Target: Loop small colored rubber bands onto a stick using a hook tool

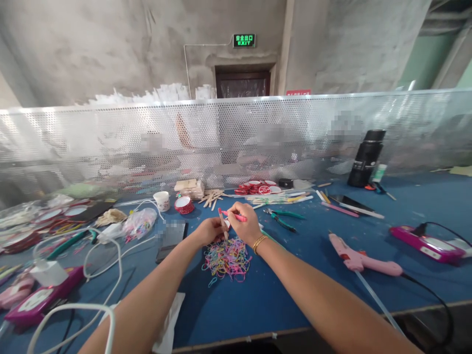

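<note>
Two hands are meeting just above a loose heap of coloured rubber bands [226, 259] near the middle of the blue tabletop [287, 290]. The left hand [209, 231] is pinching a wooden stick [222, 222], its fingers closed narrowly around the lower end while the stick is pointing toward twelve o'clock, tilted slightly. The right hand [245, 225] is gripping a red stick [231, 215] between its fingertips, with the free end pointing toward nine o'clock and crossing the top of the wooden stick. A gold bracelet [259, 242] is sitting on the right wrist.

At three o'clock from the hands, green-handled pliers [282, 219] are lying close by, and a pink glue gun [363, 260] is resting farther out toward four o'clock. A paper cup [162, 200] and a red tape roll [184, 205] are standing at ten o'clock, and a black flask [366, 158] is standing well off at two o'clock by the mesh screen [110, 137].
</note>
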Demonstrator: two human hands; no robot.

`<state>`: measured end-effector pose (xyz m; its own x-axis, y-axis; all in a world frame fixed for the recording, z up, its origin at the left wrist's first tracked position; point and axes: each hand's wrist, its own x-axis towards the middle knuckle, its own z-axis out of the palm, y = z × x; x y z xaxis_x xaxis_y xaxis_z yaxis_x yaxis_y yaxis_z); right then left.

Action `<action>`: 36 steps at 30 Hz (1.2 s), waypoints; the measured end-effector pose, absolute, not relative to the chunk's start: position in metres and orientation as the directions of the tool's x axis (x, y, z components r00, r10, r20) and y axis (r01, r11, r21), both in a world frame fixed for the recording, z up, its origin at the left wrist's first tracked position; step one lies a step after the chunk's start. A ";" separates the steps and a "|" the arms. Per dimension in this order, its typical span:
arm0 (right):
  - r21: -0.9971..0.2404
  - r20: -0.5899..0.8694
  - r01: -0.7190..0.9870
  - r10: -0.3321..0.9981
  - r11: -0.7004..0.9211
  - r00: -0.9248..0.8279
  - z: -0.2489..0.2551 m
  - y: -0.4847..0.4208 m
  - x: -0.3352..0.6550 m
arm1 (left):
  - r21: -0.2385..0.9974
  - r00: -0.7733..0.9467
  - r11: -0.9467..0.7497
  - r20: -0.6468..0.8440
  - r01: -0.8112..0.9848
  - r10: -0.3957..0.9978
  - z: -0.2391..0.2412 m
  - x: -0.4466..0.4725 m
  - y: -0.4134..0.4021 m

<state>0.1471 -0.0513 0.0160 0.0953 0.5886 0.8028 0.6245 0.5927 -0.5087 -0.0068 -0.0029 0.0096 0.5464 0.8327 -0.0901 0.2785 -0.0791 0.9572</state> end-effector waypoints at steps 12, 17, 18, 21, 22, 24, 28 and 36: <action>-0.497 0.812 0.626 0.576 0.601 0.093 0.017 -0.052 0.147 | 0.960 0.555 -0.081 -0.085 0.269 0.828 0.007 -0.008 0.001; -0.497 0.802 0.635 0.593 0.592 0.074 0.016 -0.052 0.146 | 0.961 0.556 -0.084 -0.080 0.263 0.827 0.006 -0.007 0.002; -0.501 0.800 0.639 0.594 0.585 0.083 0.016 -0.052 0.146 | 0.962 0.556 -0.080 -0.082 0.261 0.827 0.006 -0.007 0.002; -0.504 0.802 0.643 0.588 0.576 0.102 0.016 -0.052 0.147 | 0.962 0.552 -0.071 -0.091 0.264 0.829 0.006 -0.007 0.003; -0.502 0.804 0.642 0.586 0.579 0.100 0.016 -0.052 0.147 | 0.961 0.553 -0.073 -0.091 0.268 0.828 0.006 -0.007 0.002; -0.495 0.805 0.637 0.589 0.591 0.079 0.017 -0.053 0.146 | 0.958 0.556 -0.083 -0.087 0.273 0.827 0.007 -0.007 0.002; -0.492 0.797 0.641 0.600 0.589 0.061 0.016 -0.052 0.146 | 0.954 0.545 -0.092 -0.082 0.284 0.834 0.008 -0.007 0.000; -0.486 0.810 0.636 0.582 0.600 0.070 0.016 -0.051 0.146 | 0.954 0.544 -0.082 -0.093 0.289 0.834 0.009 -0.007 -0.001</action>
